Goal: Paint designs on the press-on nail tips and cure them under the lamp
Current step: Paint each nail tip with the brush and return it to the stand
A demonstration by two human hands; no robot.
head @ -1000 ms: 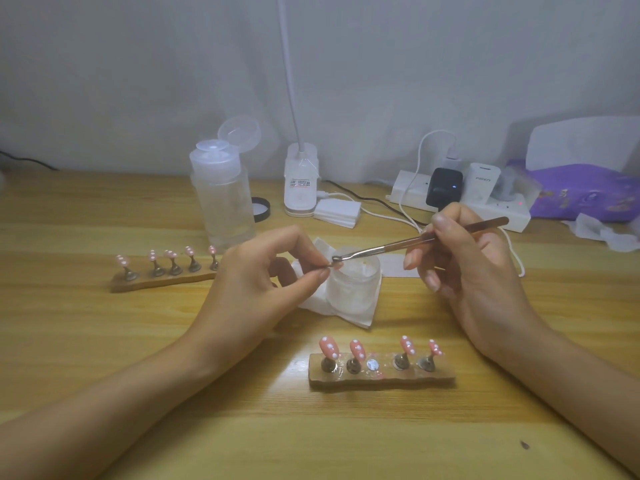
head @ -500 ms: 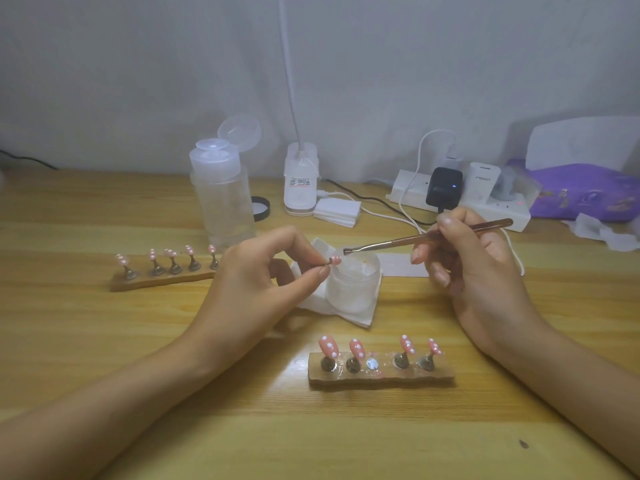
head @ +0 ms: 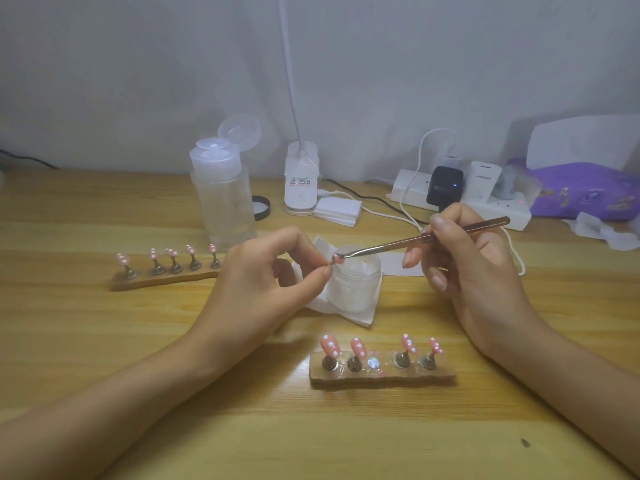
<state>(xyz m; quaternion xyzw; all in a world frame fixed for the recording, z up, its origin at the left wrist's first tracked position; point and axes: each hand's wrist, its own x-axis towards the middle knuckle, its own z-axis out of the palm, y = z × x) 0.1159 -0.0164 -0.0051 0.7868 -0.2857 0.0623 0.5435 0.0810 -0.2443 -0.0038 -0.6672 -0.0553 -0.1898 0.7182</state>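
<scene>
My left hand point(head: 263, 282) pinches a small pink nail tip point(head: 336, 260) on its stand between thumb and forefinger, above a clear jar point(head: 356, 282). My right hand point(head: 474, 268) grips a thin metal tool point(head: 426, 240) like a pen, and its tip touches the pink nail tip. A near wooden holder point(head: 381, 374) carries several pink dotted nail tips, with one bare metal spot in the middle. A second holder point(head: 162, 275) with several dotted tips lies at the left.
A clear pump bottle point(head: 221, 195) with its lid flipped up stands behind the left holder. The white lamp base point(head: 300, 183) and its stem stand at the back centre. A power strip point(head: 485, 199) with plugs and cables and a purple bag point(head: 585, 190) lie at the back right. White tissue point(head: 349, 311) lies under the jar.
The tool's tip, lifted a little off the nail tip half a second ago, has come back down onto it. My left hand has kept its pinch in place.
</scene>
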